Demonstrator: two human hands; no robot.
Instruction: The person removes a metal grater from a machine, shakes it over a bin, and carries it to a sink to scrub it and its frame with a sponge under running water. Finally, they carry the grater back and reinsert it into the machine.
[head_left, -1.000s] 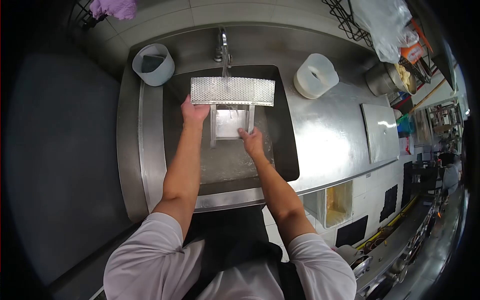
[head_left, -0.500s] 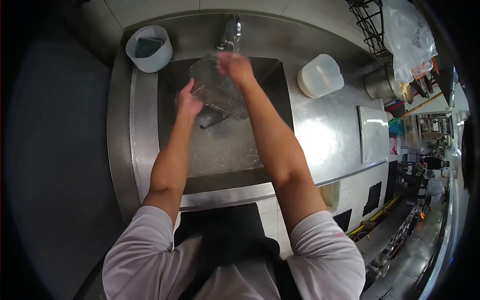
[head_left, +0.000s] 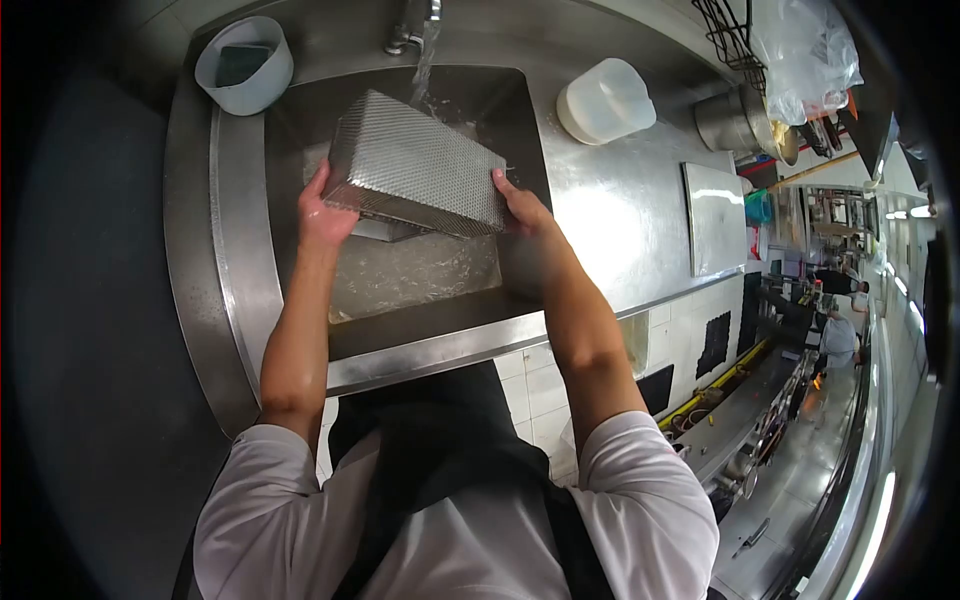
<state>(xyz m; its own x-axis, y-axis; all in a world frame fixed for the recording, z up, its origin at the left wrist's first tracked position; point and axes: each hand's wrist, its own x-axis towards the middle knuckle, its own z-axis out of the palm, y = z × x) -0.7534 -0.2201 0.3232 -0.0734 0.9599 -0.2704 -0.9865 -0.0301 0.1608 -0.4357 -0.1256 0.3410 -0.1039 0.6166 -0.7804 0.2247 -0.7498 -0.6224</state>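
Note:
A perforated metal basket [head_left: 420, 160], box-shaped and tapering, is tilted over the sink [head_left: 420, 325] with its mesh side facing up. My left hand [head_left: 325, 210] grips its left end, thumb along the side. At the opposite end, my right hand [head_left: 520, 205] holds the narrower edge. Behind the basket, a stream of water [head_left: 424, 70] runs from the tap [head_left: 402, 38] into the sink. Part of another metal piece [head_left: 388, 230] shows beneath the basket; the rest of it is hidden.
A white tub [head_left: 245, 85] with a dark pad [head_left: 240, 62] inside stands at the sink's back left corner. On the right counter are a translucent plastic jug [head_left: 606, 102], a flat pale board [head_left: 714, 218] and a metal pot [head_left: 728, 122]. Other people are far off at right.
My right hand has come away from the tap to the basket's right end. The basket is raised and turned mesh side up. A water stream now shows clearly, and the view has shifted.

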